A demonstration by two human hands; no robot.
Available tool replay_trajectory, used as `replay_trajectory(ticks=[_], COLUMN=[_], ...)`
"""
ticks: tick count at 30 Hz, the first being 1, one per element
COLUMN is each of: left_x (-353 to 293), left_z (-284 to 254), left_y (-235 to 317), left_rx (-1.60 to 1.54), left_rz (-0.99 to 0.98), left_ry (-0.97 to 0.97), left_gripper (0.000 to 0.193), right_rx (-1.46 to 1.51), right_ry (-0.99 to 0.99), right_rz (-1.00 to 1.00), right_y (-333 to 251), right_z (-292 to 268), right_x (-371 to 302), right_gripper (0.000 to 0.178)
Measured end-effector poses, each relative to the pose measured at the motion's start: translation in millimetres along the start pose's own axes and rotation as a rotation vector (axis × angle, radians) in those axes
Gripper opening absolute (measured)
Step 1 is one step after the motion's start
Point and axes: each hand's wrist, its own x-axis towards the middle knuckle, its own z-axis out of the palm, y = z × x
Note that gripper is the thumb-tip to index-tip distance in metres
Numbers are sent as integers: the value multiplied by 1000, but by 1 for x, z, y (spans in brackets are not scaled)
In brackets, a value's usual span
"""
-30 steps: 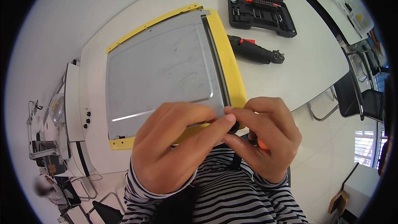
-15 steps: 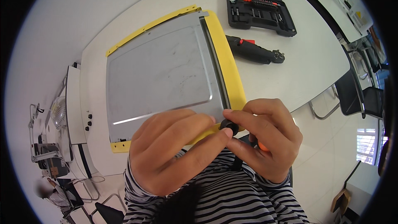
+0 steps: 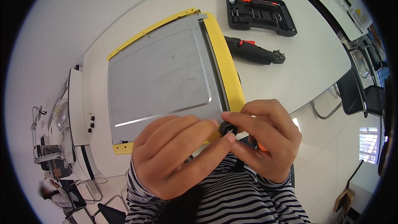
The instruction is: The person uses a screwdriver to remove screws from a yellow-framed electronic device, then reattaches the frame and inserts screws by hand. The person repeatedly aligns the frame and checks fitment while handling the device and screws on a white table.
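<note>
My left hand and my right hand meet at the near right corner of a grey metal panel with yellow edging. Both pinch a small round black rubber foot between fingertips, with a screw head showing in its hollow. Tucked in my right palm is an orange-and-black handle, mostly hidden by the fingers. What kind of tool it belongs to cannot be told.
Several small black feet lie on the white table left of the panel. Beyond the panel's right side rests a black cordless screwdriver with a red switch. An opened black bit case stands farther back. Chairs flank the right.
The black foot has tilted slightly in my fingertips, so the screw in its hollow now shows. My left hand has shifted a little to the right, while my right hand keeps its pinch.
</note>
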Motion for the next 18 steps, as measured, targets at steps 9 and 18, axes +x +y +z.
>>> replay_trajectory(ticks=[9,18], left_x=[10,17], left_z=[-3,-1], left_y=[1,5], left_rx=[-125,-281], left_rz=[-139,-301], left_ry=[-89,-123], left_gripper=[30,24], right_rx=[10,9], right_ry=[-29,-28], right_rz=[18,9], right_y=[-2,0], right_z=[-3,-2], right_x=[2,2], right_gripper=[32,32])
